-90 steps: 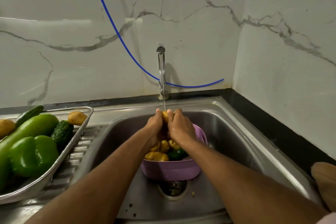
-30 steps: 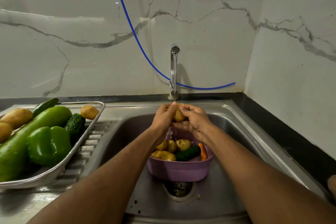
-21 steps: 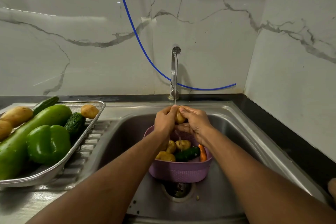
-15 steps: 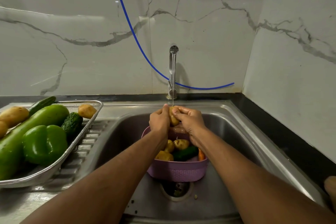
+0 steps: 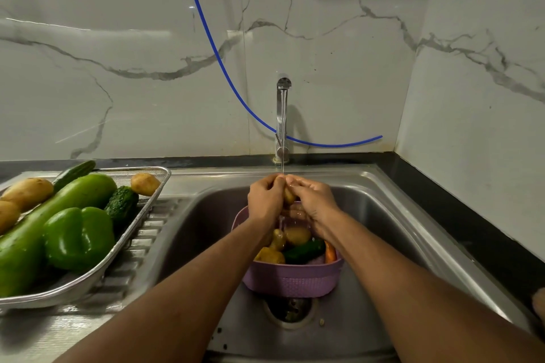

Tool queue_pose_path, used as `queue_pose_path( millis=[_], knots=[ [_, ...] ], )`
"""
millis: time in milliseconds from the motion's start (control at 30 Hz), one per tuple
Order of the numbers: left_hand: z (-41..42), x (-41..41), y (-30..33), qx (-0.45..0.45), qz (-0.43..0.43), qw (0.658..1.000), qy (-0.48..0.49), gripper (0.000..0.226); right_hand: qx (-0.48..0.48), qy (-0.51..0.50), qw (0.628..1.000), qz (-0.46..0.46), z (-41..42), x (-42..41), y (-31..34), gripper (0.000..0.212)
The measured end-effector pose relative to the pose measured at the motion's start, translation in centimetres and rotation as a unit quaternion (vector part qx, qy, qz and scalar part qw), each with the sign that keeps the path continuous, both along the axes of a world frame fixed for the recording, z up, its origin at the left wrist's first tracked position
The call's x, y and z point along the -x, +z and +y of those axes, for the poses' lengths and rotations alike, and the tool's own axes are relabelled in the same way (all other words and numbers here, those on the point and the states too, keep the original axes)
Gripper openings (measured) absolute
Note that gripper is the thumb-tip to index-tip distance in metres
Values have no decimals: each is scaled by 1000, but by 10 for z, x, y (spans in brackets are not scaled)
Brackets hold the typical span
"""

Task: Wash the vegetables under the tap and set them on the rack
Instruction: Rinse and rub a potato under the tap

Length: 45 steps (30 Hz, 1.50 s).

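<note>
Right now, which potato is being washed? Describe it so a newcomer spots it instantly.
Start at the steel tap behind the sink and follow its thin stream down. It lands where the left hand and right hand meet above the purple basket. The potato pinched between them is the only one held up; the others lie in the basket or on the rack.

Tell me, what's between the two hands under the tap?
A potato, gripped by the left hand and right hand, as the head view shows.
</note>
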<state>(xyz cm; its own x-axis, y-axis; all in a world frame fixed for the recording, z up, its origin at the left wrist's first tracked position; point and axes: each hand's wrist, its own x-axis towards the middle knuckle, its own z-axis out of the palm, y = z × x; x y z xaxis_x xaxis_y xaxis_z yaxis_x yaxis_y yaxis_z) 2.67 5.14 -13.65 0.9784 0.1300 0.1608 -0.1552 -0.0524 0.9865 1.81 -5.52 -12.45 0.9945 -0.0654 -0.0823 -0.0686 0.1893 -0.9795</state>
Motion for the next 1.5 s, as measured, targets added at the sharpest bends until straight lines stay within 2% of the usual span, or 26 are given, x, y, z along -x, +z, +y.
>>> queue_pose_path(
  millis=[100, 200, 300, 433, 533, 600, 767, 933, 1033, 1167, 1333, 1500],
  knots=[
    [4, 1, -1, 19, 17, 998, 51, 19, 67, 23, 997, -26, 7, 3, 0, 30],
    [14, 2, 0, 53, 59, 996, 38, 23, 82, 39, 996, -23, 9, 5, -1, 35],
    [15, 1, 2, 38, 66, 997, -6, 30, 85, 10, 996, -13, 6, 5, -2, 33],
    [11, 3, 7, 34, 73, 991, -109, 26, 56, -75, 995, 34, -1, 1, -6, 21],
    [9, 5, 9, 40, 77, 984, -158, 27, 39, -116, 991, 55, -7, -4, -6, 30],
    [9, 5, 8, 34, 76, 984, -157, 28, 50, -108, 992, 51, -8, -4, -6, 33],
    [13, 1, 4, 37, 88, 987, -132, 30, 112, -55, 992, 3, -7, 2, -2, 26],
    [11, 2, 2, -2, 106, 989, -102, 38, 99, -5, 994, 46, -7, 1, -1, 28],
    [11, 3, 1, -29, 88, 991, -92, 38, 123, -9, 991, 55, -4, -1, -5, 30],
    [10, 6, -1, -56, 26, 995, -75, 36, 144, -67, 987, 23, 1, -1, -8, 26],
    [5, 9, -2, -74, -15, 995, -68, 35, 150, -142, 978, 21, 7, -4, -13, 35],
    [8, 9, -1, -55, -28, 996, -62, 35, 120, -116, 986, 17, 8, -1, -6, 34]
  ],
)
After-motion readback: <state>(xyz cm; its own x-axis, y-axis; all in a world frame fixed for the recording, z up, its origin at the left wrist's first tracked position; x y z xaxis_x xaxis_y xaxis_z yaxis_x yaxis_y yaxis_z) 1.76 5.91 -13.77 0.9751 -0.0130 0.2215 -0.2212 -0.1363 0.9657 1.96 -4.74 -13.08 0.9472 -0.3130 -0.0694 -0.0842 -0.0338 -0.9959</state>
